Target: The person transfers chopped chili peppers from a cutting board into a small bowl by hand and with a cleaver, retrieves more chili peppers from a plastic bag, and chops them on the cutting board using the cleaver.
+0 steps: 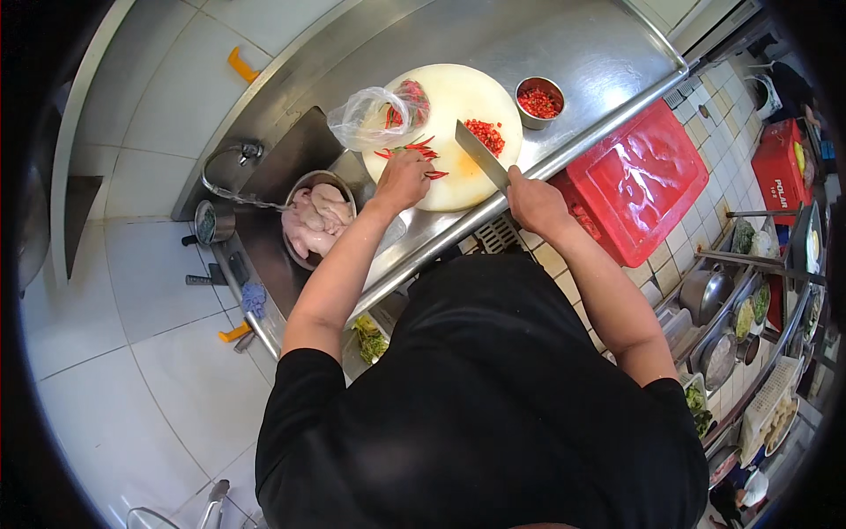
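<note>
A round white cutting board (456, 92) lies on the steel counter. My right hand (534, 200) grips a cleaver (481, 156), its blade over the board beside a pile of chopped red chillies (487, 137). Over the board's near left part, my left hand (404, 180) rests at several whole red chillies (420, 148), with one chilli (436, 175) poking out by its fingers; whether it grips any is hard to tell. A clear plastic bag (370, 119) of red chillies lies at the board's upper left. Right of the board stands a steel cup (540, 102) of chopped chillies.
At left, water runs from a tap (250, 153) into a metal bowl of raw poultry (318, 215) in the sink. The counter's raised rim (423, 253) runs before me. A red lidded container (638, 178) stands beyond it at right. Racks with pots (706, 294) stand farther right.
</note>
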{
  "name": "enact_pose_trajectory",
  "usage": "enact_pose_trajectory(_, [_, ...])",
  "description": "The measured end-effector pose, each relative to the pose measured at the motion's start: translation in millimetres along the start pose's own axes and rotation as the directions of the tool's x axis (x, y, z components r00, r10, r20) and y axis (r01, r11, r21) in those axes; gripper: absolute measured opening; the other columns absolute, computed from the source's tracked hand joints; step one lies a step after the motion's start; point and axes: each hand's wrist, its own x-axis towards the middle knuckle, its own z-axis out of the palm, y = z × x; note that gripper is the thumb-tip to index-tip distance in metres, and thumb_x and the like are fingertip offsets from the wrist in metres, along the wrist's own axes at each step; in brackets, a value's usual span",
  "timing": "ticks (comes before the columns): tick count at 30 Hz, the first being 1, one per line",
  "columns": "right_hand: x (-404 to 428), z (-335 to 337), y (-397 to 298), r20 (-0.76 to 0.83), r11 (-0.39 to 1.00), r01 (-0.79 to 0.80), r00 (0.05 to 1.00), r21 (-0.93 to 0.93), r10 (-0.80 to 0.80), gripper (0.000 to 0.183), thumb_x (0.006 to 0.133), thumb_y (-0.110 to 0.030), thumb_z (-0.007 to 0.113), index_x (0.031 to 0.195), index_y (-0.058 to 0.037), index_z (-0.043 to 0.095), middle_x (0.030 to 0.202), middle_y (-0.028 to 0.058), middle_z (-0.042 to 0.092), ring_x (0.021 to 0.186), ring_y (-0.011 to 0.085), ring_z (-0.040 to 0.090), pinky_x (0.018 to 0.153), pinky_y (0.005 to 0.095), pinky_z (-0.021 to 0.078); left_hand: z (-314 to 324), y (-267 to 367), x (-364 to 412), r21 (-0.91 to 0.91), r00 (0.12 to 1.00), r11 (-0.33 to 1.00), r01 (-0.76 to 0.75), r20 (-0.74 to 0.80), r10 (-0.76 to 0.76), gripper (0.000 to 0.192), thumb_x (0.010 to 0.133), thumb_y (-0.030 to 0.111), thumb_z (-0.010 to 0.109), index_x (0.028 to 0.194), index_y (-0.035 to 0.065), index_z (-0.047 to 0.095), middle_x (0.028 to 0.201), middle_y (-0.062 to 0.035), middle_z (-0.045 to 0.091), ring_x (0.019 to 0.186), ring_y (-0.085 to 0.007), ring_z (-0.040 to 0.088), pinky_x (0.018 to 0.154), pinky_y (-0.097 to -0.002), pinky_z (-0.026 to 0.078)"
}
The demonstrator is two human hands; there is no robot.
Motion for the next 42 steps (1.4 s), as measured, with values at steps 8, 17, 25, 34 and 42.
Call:
enact_pose_trajectory(8, [0, -1, 0, -0.017, 1.0, 0.003, 1.0, 0.02, -0.003, 0.02, 0.098, -0.014, 0.039, 0.108, 0.0013, 0.047, 0.083, 0.0275, 0.068, 0.082, 0.0444, 0.069, 0.073, 0.0558, 0.0535, 8, 30, 1, -0.099, 0.997, 0.993, 0.059, 0.052, -0.054, 0.027, 0.073, 0.012, 0.067, 0.098, 0.003, 0.075, 0.094, -0.016, 0.068, 0.096, -0.0351, 0.061, 0.09, -0.0444, 0.048])
enact_pose_trajectory(17, [-1, -3, -3, -0.017, 1.0, 0.009, 1.0, 0.018, -0.009, 0.018, 0.095, -0.01, 0.041, 0.108, 0.0022, 0.046, 0.082, 0.0278, 0.068, 0.081, 0.0446, 0.069, 0.072, 0.0558, 0.0535, 9, 24, -3, -0.1, 1.0, 0.995, 0.004, -0.013, -0.006, 0.023, 0.078, 0.012, 0.071, 0.099, 0.0042, 0.075, 0.094, -0.014, 0.068, 0.096, -0.0328, 0.062, 0.09, -0.0437, 0.048])
enact_pose_trajectory(25, [-6, -7, -21, -0.012, 0.999, 0.01, 1.0, 0.038, -0.01, 0.019, 0.097, -0.015, 0.044, 0.108, 0.0012, 0.043, 0.076, 0.0293, 0.065, 0.077, 0.0469, 0.066, 0.07, 0.0582, 0.0506, 20, 31, 5, -0.144, 0.998, 0.989, 0.037, -0.04, -0.043, 0.014, 0.081, 0.015, 0.07, 0.09, 0.0068, 0.078, 0.088, -0.0132, 0.068, 0.092, -0.0325, 0.063, 0.087, -0.0452, 0.048])
enact_pose_trajectory(34, [10, -28, -42, 0.142, 0.993, 0.051, 0.989, -0.102, -0.036, 0.021, 0.092, -0.008, 0.045, 0.11, 0.0028, 0.046, 0.092, 0.0287, 0.069, 0.089, 0.0423, 0.07, 0.079, 0.0531, 0.0543, 33, 39, 12, -0.158, 0.986, 0.976, 0.147, -0.051, -0.156, 0.015, 0.083, 0.017, 0.07, 0.092, 0.007, 0.077, 0.09, -0.0121, 0.064, 0.091, -0.0316, 0.063, 0.081, -0.0444, 0.051])
enact_pose_trajectory(42, [24, -7, -26, 0.119, 0.997, 0.021, 0.993, -0.081, -0.011, 0.02, 0.094, -0.011, 0.045, 0.109, 0.0023, 0.046, 0.091, 0.0286, 0.069, 0.09, 0.043, 0.07, 0.079, 0.0511, 0.0553, 44, 31, 13, -0.274, 0.988, 0.957, 0.099, -0.084, -0.127, 0.012, 0.085, 0.016, 0.069, 0.091, 0.0064, 0.075, 0.092, -0.0116, 0.062, 0.092, -0.0315, 0.064, 0.08, -0.0439, 0.051])
